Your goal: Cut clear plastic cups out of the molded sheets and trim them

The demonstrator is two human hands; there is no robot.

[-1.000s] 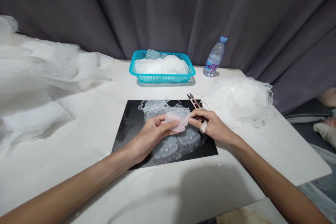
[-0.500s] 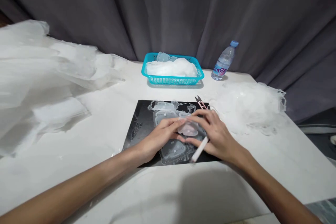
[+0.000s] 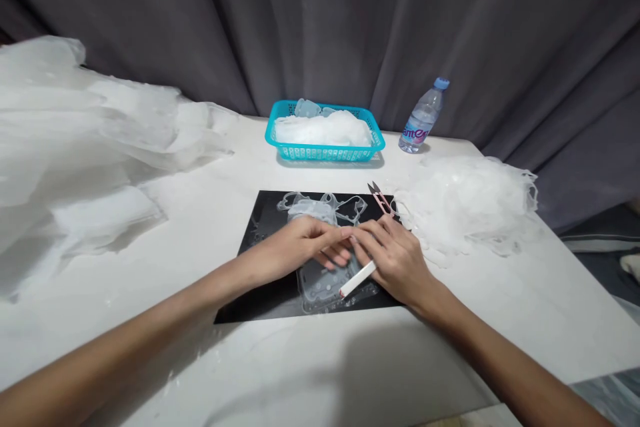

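Note:
My left hand (image 3: 307, 245) lies fingers down on a sheet of clear moulded plastic pieces (image 3: 325, 280), which rests on a black mat (image 3: 253, 297). My right hand (image 3: 395, 257) meets it fingertip to fingertip over the same sheet and grips a thin white stick-like tool (image 3: 357, 279) that points toward me. The small plastic piece I held is hidden under the fingers. Trimmed clear outlines (image 3: 320, 203) lie at the mat's far side.
Pink thread snips (image 3: 381, 199) lie at the mat's far right corner. A turquoise basket (image 3: 325, 150) of white material stands behind, with a water bottle (image 3: 423, 117) to its right. Heaps of clear plastic lie right (image 3: 465, 203) and left (image 3: 75, 140). A dark curtain hangs behind.
Both hands have come down from holding a small clear piece above the mat to pressing on the sheet. The white tool has come into view in my right hand.

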